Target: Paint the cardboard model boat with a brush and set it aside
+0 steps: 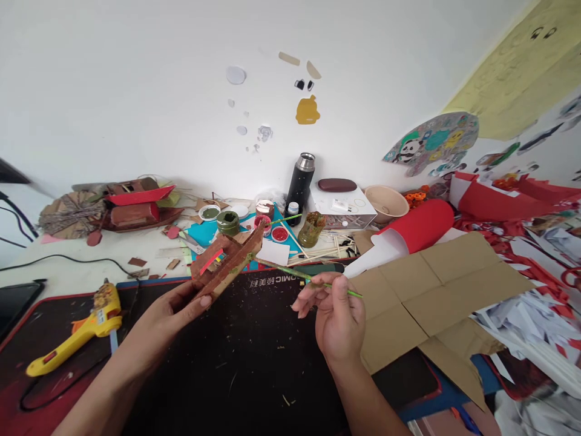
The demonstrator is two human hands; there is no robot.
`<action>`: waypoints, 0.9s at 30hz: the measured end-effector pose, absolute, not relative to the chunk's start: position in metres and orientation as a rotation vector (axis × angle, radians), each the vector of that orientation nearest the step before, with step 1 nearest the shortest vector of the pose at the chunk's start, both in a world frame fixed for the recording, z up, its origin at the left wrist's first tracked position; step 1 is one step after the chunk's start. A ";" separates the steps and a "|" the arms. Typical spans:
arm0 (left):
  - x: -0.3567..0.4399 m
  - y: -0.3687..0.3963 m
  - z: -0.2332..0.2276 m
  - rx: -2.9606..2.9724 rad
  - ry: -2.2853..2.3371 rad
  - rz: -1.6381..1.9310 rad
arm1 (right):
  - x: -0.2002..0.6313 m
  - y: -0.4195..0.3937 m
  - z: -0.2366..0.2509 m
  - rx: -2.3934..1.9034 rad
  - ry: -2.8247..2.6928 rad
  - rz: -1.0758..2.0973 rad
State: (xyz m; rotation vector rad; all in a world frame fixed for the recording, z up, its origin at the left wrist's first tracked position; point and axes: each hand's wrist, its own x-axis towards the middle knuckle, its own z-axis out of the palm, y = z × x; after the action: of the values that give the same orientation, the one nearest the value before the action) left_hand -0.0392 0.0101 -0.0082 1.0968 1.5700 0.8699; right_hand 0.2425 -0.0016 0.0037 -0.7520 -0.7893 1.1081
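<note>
My left hand (pixel 175 306) holds up a small brown cardboard model boat (pixel 227 261) with a red and coloured bit on its deck, tilted over the black desk mat (pixel 245 369). My right hand (pixel 333 312) pinches a thin green-handled paintbrush (pixel 308 278). The brush tip touches the boat's side near its right end. Behind the boat stand open paint pots: a dark green jar (pixel 227 222), a red pot (pixel 280 234) and an olive-stained jar (pixel 311 229).
A yellow hot glue gun (pixel 75 339) lies on the mat's left. Flat brown cardboard (pixel 436 297) covers the right, with a red paper roll (pixel 417 227) and paper scraps beyond. A black flask (pixel 300 180), white box, bowl and a larger model boat (pixel 136 209) stand by the wall.
</note>
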 end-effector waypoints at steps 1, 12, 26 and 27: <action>-0.039 0.010 -0.008 1.093 1.565 0.873 | 0.243 -0.001 0.004 -0.755 -0.787 1.107; -0.038 0.009 -0.006 1.054 1.544 0.856 | 0.233 -0.008 0.000 -0.729 -0.843 1.228; -0.038 0.007 -0.002 1.048 1.499 0.843 | 0.246 0.004 0.005 -0.804 -0.815 1.134; -0.038 0.007 -0.003 1.045 1.498 0.839 | 0.244 0.001 0.004 -0.792 -0.818 1.157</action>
State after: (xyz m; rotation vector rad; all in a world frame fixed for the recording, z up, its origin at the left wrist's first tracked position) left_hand -0.0384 0.0073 -0.0027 1.0454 1.4980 0.8391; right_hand 0.2436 0.0014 0.0041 -0.7924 -0.8184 1.1569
